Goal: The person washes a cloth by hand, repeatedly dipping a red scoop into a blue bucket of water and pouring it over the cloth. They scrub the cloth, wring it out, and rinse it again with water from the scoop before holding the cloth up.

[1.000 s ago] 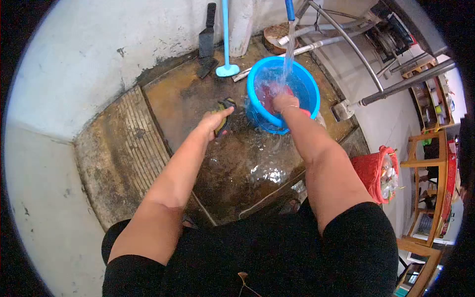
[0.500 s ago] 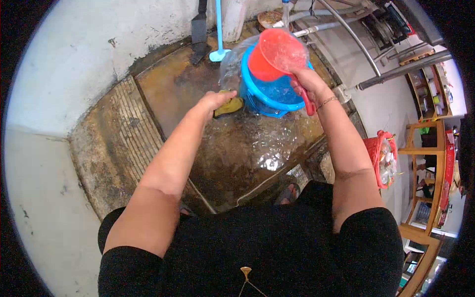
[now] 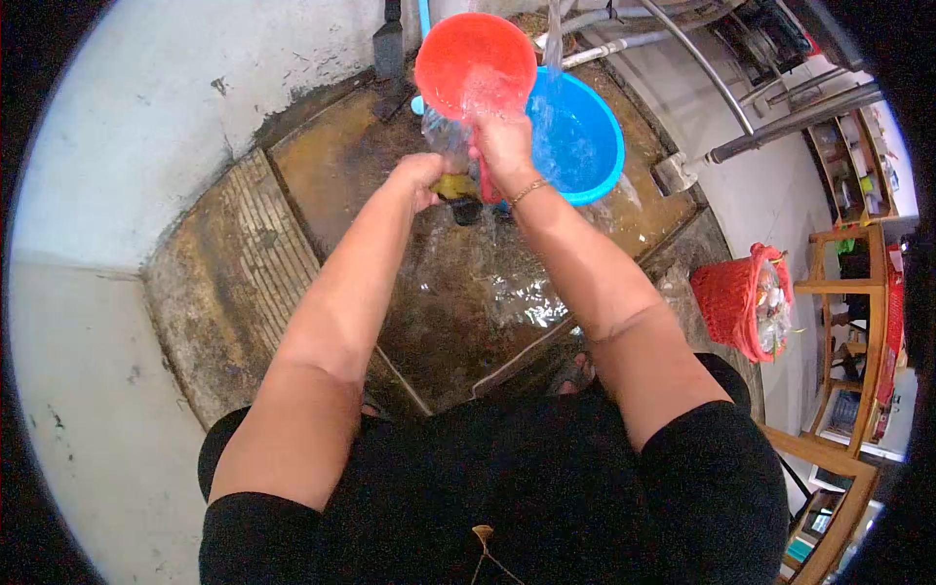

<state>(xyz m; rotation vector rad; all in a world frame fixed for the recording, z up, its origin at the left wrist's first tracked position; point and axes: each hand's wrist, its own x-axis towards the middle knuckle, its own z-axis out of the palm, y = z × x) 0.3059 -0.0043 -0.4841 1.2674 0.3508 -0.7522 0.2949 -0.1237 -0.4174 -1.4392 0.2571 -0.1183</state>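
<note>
1. The yellow-and-dark item is mostly hidden by the hands and splashing water, so it is hard to identify. It is above the wet floor, beside the blue bucket.
2. The left hand is closed around the item.
3. The right hand grips the handle of the tilted red dipper.

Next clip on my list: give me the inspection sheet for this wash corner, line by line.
Surface: wet, stained concrete floor, with water pooled below the hands.
Job's things: red dipper tipped up, water splashing onto a yellow item; blue bucket under a falling water stream.
Clutter: black flat tool leaning on the wall; red basket at the right.
Grips: left hand closed on the yellow item; right hand closed on the red dipper's handle.
Cables: nothing seen.
Surroundings: white wall, metal pipes, wooden shelves.
</note>
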